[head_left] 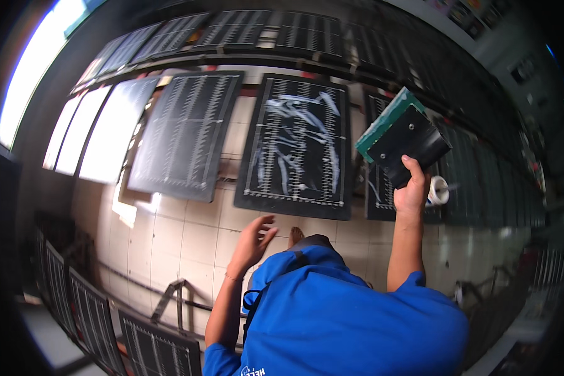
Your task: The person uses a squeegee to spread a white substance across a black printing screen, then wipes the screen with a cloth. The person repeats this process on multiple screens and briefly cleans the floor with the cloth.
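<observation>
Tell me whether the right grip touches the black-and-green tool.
Touching. The head view shows the right grip holding the black-and-green tool, thumb laid over its black face.

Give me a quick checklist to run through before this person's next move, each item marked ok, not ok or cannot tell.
1. Scraper in the right hand: ok, gripped by its black part, green edge pointing away.
2. Left hand free: ok, nothing visible in it.
3. Smeared board unobstructed: ok, neither hand nor the scraper covers it.
4. Pale smears evenly spread: not ok, they lie in uneven streaks.
5. Contents of the white tub beside the right hand in view: cannot tell, too small.
</observation>
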`<action>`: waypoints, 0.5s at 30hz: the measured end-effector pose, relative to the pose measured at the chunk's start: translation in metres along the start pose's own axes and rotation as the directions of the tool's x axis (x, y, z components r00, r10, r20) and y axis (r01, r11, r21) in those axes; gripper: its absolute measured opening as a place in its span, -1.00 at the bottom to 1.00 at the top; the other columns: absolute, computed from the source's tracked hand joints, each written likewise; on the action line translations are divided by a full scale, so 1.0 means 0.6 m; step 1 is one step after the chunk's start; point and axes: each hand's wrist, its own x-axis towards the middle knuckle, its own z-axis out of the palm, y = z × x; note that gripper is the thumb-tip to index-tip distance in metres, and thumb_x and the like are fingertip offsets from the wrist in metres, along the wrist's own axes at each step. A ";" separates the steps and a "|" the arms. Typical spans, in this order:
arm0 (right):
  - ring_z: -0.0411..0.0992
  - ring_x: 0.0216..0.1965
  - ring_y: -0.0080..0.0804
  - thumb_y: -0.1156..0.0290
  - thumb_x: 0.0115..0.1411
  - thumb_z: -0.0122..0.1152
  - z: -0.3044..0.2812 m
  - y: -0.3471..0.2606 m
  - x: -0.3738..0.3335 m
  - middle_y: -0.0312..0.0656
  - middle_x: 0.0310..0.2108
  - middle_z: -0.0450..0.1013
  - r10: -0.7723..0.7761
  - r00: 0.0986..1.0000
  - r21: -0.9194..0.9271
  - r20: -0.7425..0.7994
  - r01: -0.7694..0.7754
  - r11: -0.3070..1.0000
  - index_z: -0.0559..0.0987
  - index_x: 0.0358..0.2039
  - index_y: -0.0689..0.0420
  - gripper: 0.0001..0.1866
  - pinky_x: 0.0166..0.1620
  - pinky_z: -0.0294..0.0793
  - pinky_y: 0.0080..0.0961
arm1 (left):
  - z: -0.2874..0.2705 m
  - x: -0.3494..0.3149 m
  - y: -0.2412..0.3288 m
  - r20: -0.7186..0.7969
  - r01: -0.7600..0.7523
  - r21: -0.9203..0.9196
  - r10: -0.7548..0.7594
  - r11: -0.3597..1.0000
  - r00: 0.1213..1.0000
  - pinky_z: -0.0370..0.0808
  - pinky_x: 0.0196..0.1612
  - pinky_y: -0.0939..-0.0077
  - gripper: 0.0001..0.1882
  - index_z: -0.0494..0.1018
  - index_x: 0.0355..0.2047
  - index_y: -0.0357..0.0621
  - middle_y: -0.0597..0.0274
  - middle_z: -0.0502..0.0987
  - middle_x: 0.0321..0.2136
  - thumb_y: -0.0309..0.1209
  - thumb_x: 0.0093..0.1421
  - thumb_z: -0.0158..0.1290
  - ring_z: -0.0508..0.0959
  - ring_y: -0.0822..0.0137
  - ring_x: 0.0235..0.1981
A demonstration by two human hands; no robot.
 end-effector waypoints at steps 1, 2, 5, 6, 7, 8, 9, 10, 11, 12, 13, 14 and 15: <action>0.44 -0.06 -0.37 0.58 0.02 0.23 -0.019 -0.011 0.007 -0.19 -0.08 0.46 -0.041 0.998 -0.017 -0.041 0.040 0.999 0.46 0.00 0.27 -0.54 0.05 0.43 -0.43 | 0.043 0.041 0.016 0.120 -0.072 0.068 0.063 0.995 0.991 0.54 -0.14 0.44 -0.65 0.42 0.02 -0.29 0.07 0.57 -0.08 -0.42 0.27 0.11 0.60 0.29 -0.16; 0.43 -0.04 -0.38 0.58 0.02 0.23 -0.038 -0.024 0.014 -0.19 -0.06 0.45 -0.079 0.994 -0.034 -0.078 0.077 0.996 0.46 0.00 0.26 -0.54 0.07 0.40 -0.43 | 0.085 0.081 0.022 0.236 -0.129 0.103 0.101 0.986 0.966 0.54 -0.15 0.42 -0.65 0.44 0.00 -0.30 0.01 0.56 -0.11 -0.39 0.25 0.12 0.61 0.21 -0.19; 0.40 0.05 -0.29 0.57 0.07 0.14 -0.120 -0.079 0.019 -0.13 0.04 0.40 -0.187 0.964 -0.069 -0.190 0.177 0.982 0.36 0.14 0.28 -0.44 0.11 0.41 -0.32 | 0.224 0.183 0.052 0.526 -0.323 0.148 0.202 0.935 0.826 0.54 -0.18 0.29 -0.66 0.48 -0.09 -0.30 -0.08 0.55 -0.20 -0.31 0.22 0.09 0.59 0.00 -0.22; 0.39 0.06 -0.27 0.57 0.08 0.13 -0.148 -0.097 0.015 -0.12 0.05 0.39 -0.218 0.954 -0.065 -0.204 0.209 0.976 0.35 0.16 0.28 -0.43 0.12 0.40 -0.29 | 0.275 0.213 0.038 0.576 -0.399 0.131 0.258 0.908 0.776 0.53 -0.19 0.25 -0.67 0.48 -0.13 -0.31 -0.10 0.55 -0.23 -0.30 0.22 0.08 0.58 -0.04 -0.24; 0.38 0.07 -0.26 0.57 0.09 0.12 -0.177 -0.114 0.007 -0.11 0.06 0.38 -0.262 0.935 -0.092 -0.240 0.247 0.965 0.34 0.17 0.29 -0.42 0.13 0.39 -0.26 | 0.329 0.239 0.030 0.624 -0.473 0.101 0.314 0.875 0.715 0.53 -0.20 0.21 -0.68 0.49 -0.16 -0.32 -0.11 0.55 -0.26 -0.29 0.22 0.06 0.57 -0.09 -0.25; 0.37 0.08 -0.24 0.55 0.09 0.13 -0.211 -0.125 -0.003 -0.10 0.08 0.37 -0.293 0.904 -0.121 -0.311 0.269 0.956 0.32 0.19 0.29 -0.40 0.14 0.37 -0.23 | 0.381 0.262 0.033 0.645 -0.491 0.139 0.298 0.860 0.704 0.52 -0.18 0.19 -0.69 0.48 -0.18 -0.32 -0.11 0.54 -0.26 -0.30 0.21 0.06 0.57 -0.10 -0.24; 0.37 0.08 -0.23 0.54 0.09 0.14 -0.233 -0.134 -0.014 -0.10 0.08 0.37 -0.306 0.876 -0.132 -0.372 0.277 0.952 0.32 0.19 0.29 -0.40 0.14 0.36 -0.22 | 0.431 0.284 0.039 0.657 -0.508 0.182 0.280 0.842 0.700 0.51 -0.17 0.17 -0.70 0.48 -0.20 -0.32 -0.12 0.53 -0.26 -0.31 0.21 0.05 0.56 -0.11 -0.22; 0.37 0.08 -0.22 0.53 0.10 0.15 -0.254 -0.144 -0.030 -0.10 0.08 0.37 -0.318 0.844 -0.149 -0.431 0.281 0.948 0.32 0.19 0.29 -0.41 0.15 0.35 -0.21 | 0.482 0.299 0.047 0.670 -0.522 0.220 0.261 0.824 0.695 0.51 -0.15 0.15 -0.71 0.47 -0.21 -0.33 -0.12 0.53 -0.27 -0.32 0.20 0.05 0.55 -0.12 -0.21; 0.38 0.08 -0.22 0.52 0.10 0.15 -0.282 -0.146 -0.045 -0.10 0.08 0.37 -0.290 0.822 -0.121 -0.491 0.265 0.957 0.32 0.19 0.29 -0.40 0.15 0.35 -0.20 | 0.525 0.317 0.054 0.643 -0.567 0.265 0.296 0.780 0.707 0.49 -0.12 0.17 -0.70 0.46 -0.19 -0.32 -0.10 0.51 -0.24 -0.32 0.18 0.06 0.53 -0.09 -0.17; 0.38 0.08 -0.21 0.51 0.10 0.16 -0.310 -0.146 -0.062 -0.10 0.09 0.38 -0.251 0.801 -0.085 -0.543 0.245 0.966 0.33 0.19 0.28 -0.40 0.15 0.34 -0.20 | 0.562 0.329 0.061 0.609 -0.601 0.316 0.329 0.734 0.722 0.48 -0.09 0.18 -0.69 0.44 -0.17 -0.30 -0.08 0.49 -0.21 -0.33 0.17 0.07 0.51 -0.06 -0.14; 0.38 0.07 -0.21 0.49 0.11 0.17 -0.332 -0.144 -0.080 -0.09 0.09 0.38 -0.257 0.778 -0.109 -0.573 0.239 0.965 0.33 0.19 0.28 -0.41 0.14 0.34 -0.20 | 0.596 0.343 0.066 0.606 -0.636 0.356 0.348 0.685 0.715 0.47 -0.07 0.19 -0.67 0.44 -0.15 -0.28 -0.05 0.47 -0.19 -0.32 0.15 0.08 0.49 -0.03 -0.11; 0.37 0.08 -0.22 0.48 0.12 0.16 -0.345 -0.142 -0.096 -0.10 0.10 0.37 -0.269 0.759 -0.137 -0.594 0.234 0.963 0.33 0.19 0.27 -0.41 0.14 0.33 -0.20 | 0.625 0.355 0.069 0.601 -0.664 0.397 0.367 0.634 0.710 0.46 -0.05 0.20 -0.65 0.43 -0.12 -0.26 -0.02 0.45 -0.17 -0.31 0.14 0.10 0.46 -0.01 -0.08; 0.36 0.09 -0.22 0.48 0.12 0.15 -0.355 -0.137 -0.108 -0.10 0.10 0.37 -0.278 0.734 -0.148 -0.620 0.238 0.960 0.33 0.19 0.27 -0.42 0.15 0.32 -0.21 | 0.650 0.360 0.069 0.591 -0.684 0.439 0.386 0.582 0.708 0.45 -0.03 0.21 -0.62 0.42 -0.10 -0.23 0.00 0.43 -0.15 -0.29 0.12 0.12 0.44 0.02 -0.06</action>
